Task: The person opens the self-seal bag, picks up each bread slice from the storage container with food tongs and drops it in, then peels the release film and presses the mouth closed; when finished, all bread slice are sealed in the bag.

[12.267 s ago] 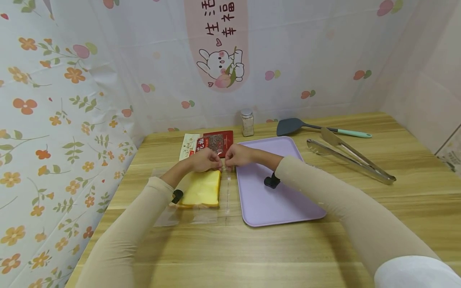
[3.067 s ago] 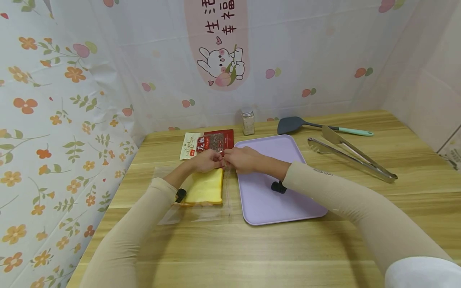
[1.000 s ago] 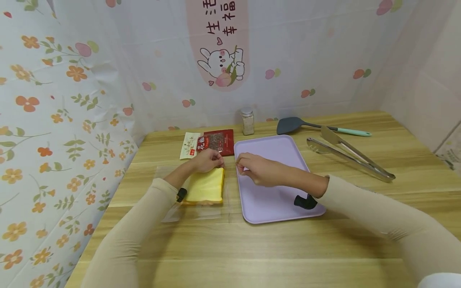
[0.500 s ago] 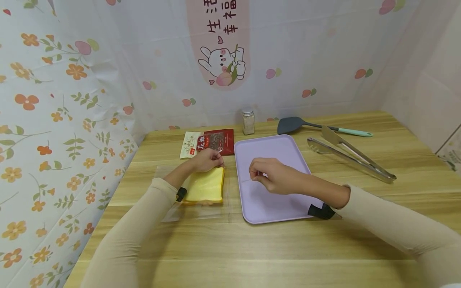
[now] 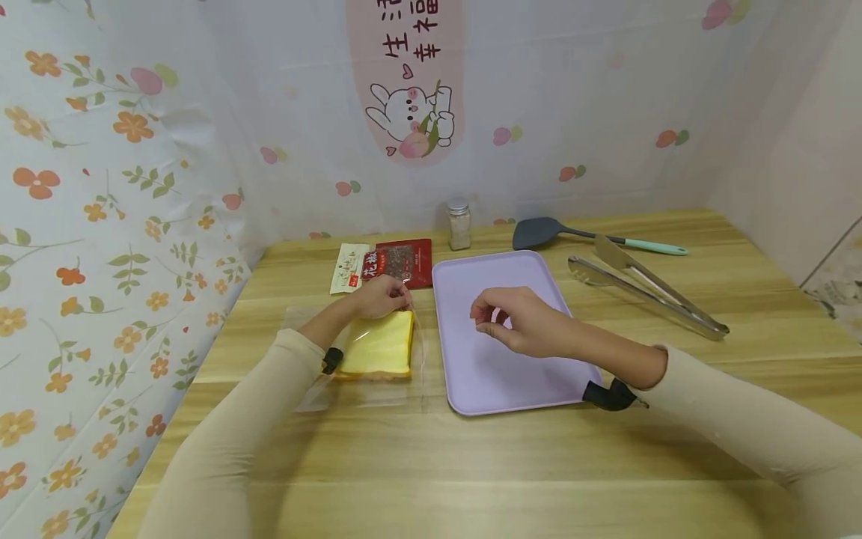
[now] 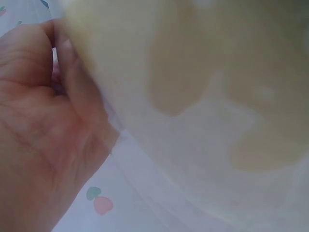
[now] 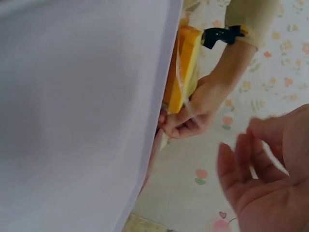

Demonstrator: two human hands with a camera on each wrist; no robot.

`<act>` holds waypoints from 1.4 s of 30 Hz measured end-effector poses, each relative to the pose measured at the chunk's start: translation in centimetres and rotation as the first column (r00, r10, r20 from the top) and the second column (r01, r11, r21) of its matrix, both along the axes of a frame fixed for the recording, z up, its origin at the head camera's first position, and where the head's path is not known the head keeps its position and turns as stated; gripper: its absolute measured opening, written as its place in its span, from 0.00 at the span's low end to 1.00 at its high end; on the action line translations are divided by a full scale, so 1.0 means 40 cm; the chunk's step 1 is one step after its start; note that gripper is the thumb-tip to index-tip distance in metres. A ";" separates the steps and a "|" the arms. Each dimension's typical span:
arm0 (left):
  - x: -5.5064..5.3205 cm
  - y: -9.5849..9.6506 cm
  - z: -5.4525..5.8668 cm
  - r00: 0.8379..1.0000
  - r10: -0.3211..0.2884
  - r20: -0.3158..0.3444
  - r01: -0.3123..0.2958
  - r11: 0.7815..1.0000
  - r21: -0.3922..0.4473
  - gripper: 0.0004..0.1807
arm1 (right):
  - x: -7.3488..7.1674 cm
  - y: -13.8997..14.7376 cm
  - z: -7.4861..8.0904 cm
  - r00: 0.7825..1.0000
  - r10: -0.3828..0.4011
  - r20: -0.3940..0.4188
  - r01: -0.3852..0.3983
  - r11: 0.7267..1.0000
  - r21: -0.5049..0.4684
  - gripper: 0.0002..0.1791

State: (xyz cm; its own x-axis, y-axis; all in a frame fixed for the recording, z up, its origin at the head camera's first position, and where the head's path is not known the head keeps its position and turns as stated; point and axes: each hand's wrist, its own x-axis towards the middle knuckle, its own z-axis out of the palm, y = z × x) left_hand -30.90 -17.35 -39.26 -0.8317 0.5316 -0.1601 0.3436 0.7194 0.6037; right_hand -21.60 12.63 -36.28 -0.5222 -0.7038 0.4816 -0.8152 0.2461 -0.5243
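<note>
In the head view, a yellow square block (image 5: 377, 348), like sliced bread with a darker rim, lies in a clear plastic bag (image 5: 387, 400) on the table. My left hand (image 5: 382, 298) pinches the bag's far right edge between thumb and fingers. The left wrist view has clear film (image 6: 193, 145) running blurred past that hand. Over the lilac tray (image 5: 471, 389) hovers my right hand (image 5: 528, 322), loosely curled and holding nothing visible. The right wrist view shows its bent, empty fingers (image 7: 229, 169), apart from the bag.
Behind the bag lie a red packet (image 5: 420, 262) and a cream packet (image 5: 346, 262). A small glass jar (image 5: 459, 228) stands near the wall. To the right lie a dark spatula (image 5: 539, 232) with a mint handle and metal tongs (image 5: 653, 296).
My right hand has come off the bag's edge and moved right, over the tray, its fingers loosening. The left hand keeps its pinch on the bag in the same place.
</note>
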 end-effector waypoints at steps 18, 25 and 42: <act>0.007 0.008 -0.010 1.000 -0.001 -0.001 0.001 1.000 0.015 0.11 | -0.164 -0.226 -0.057 0.810 -0.365 0.458 0.187 0.902 0.388 0.12; 0.005 0.005 -0.005 1.000 0.011 -0.017 -0.011 1.000 -0.007 0.12 | -0.165 -0.235 -0.058 0.834 -0.364 0.414 0.217 0.907 0.360 0.09; 0.011 0.003 -0.011 0.999 0.035 -0.017 -0.035 0.999 -0.007 0.11 | 0.028 -0.117 0.004 0.958 -0.040 0.283 0.014 0.995 0.095 0.05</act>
State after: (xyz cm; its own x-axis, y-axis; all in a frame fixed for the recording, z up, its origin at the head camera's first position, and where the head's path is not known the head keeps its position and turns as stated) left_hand -30.44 -17.24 -39.69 -0.8525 0.5010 -0.1492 0.3284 0.7354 0.5928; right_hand -20.46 7.95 -36.14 -0.6477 -0.7215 0.2449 -0.6283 0.3239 -0.7074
